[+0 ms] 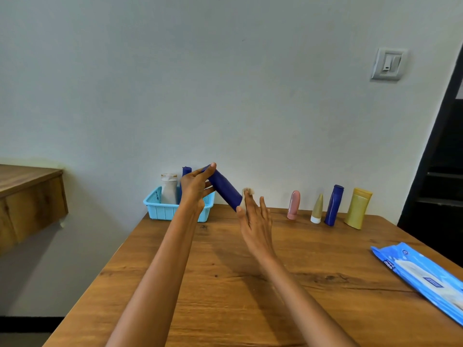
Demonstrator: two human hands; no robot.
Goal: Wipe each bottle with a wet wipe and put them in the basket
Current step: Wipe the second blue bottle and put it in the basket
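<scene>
left hand (195, 187) gripping blue bottle (224, 187), right hand (255, 219) pressing wipe (246, 195)

The only lettering that shows is on the blue wet-wipe pack (423, 279) lying at the right edge of the worktop (225, 284). Near its left end stand a few white letters, turned sideways to the camera, that look like "mee", though they are too blurred to be sure. A small round badge near the top edge and a dark rectangular label in the pack's middle carry print too small to read. The bottles show no legible labels.
</scene>
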